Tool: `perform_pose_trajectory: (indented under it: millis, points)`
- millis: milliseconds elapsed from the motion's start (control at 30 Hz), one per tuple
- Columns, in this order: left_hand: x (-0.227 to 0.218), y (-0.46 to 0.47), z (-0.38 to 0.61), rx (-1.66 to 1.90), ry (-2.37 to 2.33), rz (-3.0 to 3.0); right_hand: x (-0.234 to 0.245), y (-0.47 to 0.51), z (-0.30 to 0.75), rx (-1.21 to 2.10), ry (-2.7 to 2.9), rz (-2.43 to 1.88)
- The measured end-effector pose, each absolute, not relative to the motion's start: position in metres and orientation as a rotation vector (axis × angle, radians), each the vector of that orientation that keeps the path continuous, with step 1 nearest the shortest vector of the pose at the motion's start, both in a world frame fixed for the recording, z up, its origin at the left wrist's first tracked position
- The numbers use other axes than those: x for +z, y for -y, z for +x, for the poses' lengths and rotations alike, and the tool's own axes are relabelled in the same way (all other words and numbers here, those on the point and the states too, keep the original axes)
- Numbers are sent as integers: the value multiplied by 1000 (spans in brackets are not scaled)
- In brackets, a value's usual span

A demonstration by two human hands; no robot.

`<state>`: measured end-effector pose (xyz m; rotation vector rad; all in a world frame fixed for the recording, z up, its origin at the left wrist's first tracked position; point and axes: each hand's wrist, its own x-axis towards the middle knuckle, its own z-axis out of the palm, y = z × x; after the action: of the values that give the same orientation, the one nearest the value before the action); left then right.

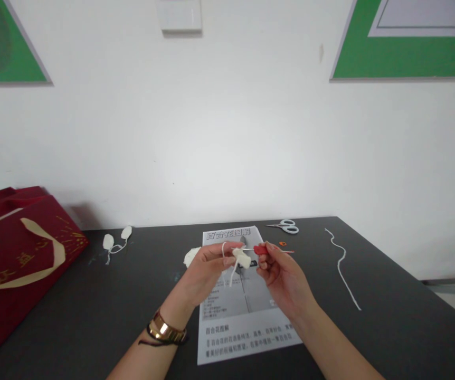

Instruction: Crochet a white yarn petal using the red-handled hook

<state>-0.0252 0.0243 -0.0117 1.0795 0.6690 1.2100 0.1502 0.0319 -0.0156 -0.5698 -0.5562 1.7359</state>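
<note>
Between thumb and fingers my left hand [211, 266] pinches a small white crocheted piece [242, 258], with a yarn end hanging below it. A loop of white yarn runs over my left index finger. My right hand [281, 272] grips a crochet hook by its red handle [259, 249]; the thin metal shaft points left and meets the top of the crocheted piece. Whether the hook's tip is inside a stitch is too small to tell. Beneath both hands lies a printed sheet [247, 338] with a picture and text. A white yarn ball [191, 257] is partly hidden behind my left hand.
Scissors [286, 227] with pale handles and a small orange stitch marker [282, 243] lie beyond my right hand. A loose yarn strand [342, 269] is at right. Two white crocheted pieces [108, 241] rest at left, near a dark red gift bag [25, 258]. A wall backs the black table [148, 295].
</note>
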Motion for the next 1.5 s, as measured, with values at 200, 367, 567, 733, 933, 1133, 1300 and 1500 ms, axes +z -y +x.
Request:
perform_pose_trajectory:
  millis: [200,367,567,733,933,1133,1300,1500]
  points:
    - [-5,-30,-53,868,-677,1256,-16,-35,154,1924,488,-575]
    - [-2,-35,-52,685,-819,1459,-16,-38,158,1963,493,-592]
    - [-3,-38,-49,896,-868,1482,-14,-38,161,1976,483,-596]
    - [-1,-25,-42,1029,-689,1318,-13,-38,161,1981,469,-593]
    - [6,-10,-30,1085,-581,1344,-15,-39,159,1983,457,-612]
    - [20,1,-25,1066,-685,1749,-15,-39,159,1973,463,-626]
    - [25,7,-21,1244,-929,1993,-16,-40,159,1951,457,-629]
    - [8,0,-15,1344,-1043,1891,-17,-39,159,1927,464,-613]
